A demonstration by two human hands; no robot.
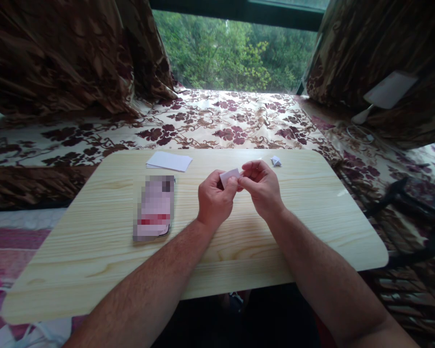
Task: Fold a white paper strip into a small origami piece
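Observation:
A small folded piece of white paper (229,177) is held above the middle of the table. My left hand (216,197) is closed on it, the thumb lying over its lower right part. My right hand (260,187) pinches at the paper's right edge with thumb and fingers; the pinched corner is mostly hidden by the fingertips. Beyond my right hand a small folded paper shape (276,161) rests near the table's far edge. A short stack of white paper sheets (169,161) lies at the far left.
The light wood-grain table (105,217) has rounded corners. On its left lies a pixelated pink phone-shaped object (154,205). Behind stretches a ledge with floral cloth (228,121) below a window. A white lamp (389,91) stands at right, near a dark chair (416,208).

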